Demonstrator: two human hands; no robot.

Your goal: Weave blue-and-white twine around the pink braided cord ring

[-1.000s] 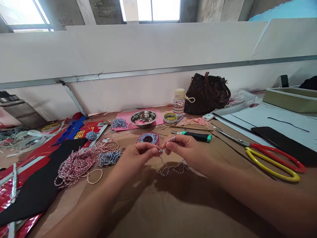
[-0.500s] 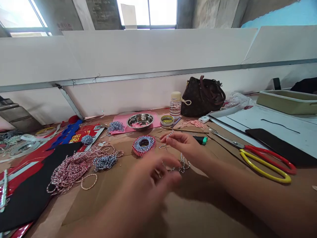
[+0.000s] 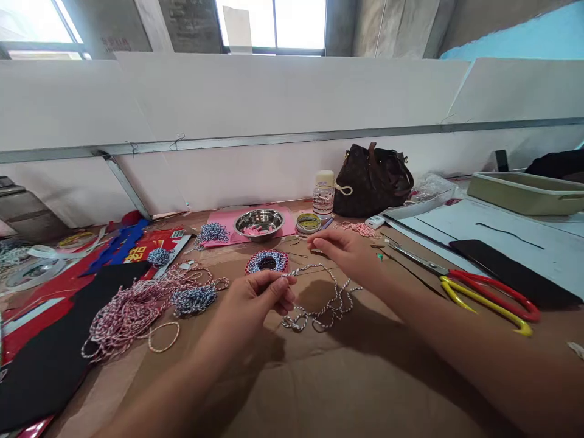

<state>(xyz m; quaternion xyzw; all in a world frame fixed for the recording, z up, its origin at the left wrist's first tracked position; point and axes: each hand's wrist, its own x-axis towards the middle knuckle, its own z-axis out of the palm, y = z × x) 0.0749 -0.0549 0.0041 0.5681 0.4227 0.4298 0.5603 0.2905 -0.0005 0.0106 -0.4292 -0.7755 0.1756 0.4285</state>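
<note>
Mid-frame: left hand pinched black-and-white cord between fingers. Right hand was right of centre; couldn't tell whether its fingers met.

Three compact blue-and-white cord bundles, two pink cord bundles, one cord tangle, one woven ring, one metal bowl, one bottle, one handbag and one pair of scissors are counted.
</note>
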